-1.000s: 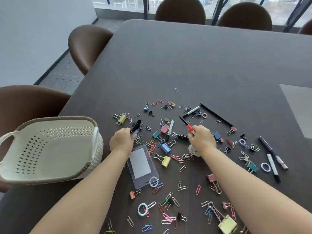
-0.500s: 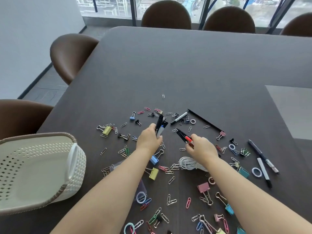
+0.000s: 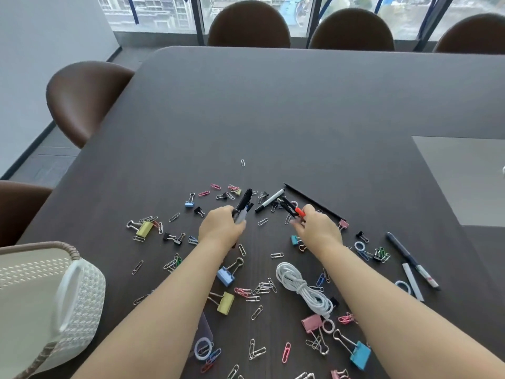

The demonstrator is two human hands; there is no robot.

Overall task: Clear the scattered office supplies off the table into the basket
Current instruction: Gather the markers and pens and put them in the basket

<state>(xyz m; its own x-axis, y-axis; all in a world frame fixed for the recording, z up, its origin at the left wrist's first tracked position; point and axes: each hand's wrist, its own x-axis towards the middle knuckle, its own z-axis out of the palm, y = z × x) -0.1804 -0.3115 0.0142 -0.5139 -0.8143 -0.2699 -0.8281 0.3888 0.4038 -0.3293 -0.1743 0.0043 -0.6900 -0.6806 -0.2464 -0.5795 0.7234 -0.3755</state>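
My left hand (image 3: 221,228) grips a bunch of black and white pens (image 3: 244,205) that stick out past its fingers. My right hand (image 3: 318,232) holds black pens with a red cap (image 3: 292,210). Just beyond both hands a white marker with a black cap (image 3: 270,200) and a long black pencil (image 3: 314,202) lie on the dark table (image 3: 300,110). Coloured paper clips and binder clips are scattered round my arms. A coiled white cable (image 3: 303,287) lies between my forearms. The cream perforated basket (image 3: 49,305) stands at the lower left.
More pens (image 3: 410,259) lie at the right, beside white rings and a green clip cluster (image 3: 381,254). A clear card holder (image 3: 205,332) is partly under my left forearm. Brown chairs (image 3: 82,97) ring the table's left and far edges. A grey panel (image 3: 461,179) is set into the table at right.
Both hands moved away from me toward the far pens, each carrying its pens. The view tilted up and right, so the basket slid to the lower left; the white cable came into view.
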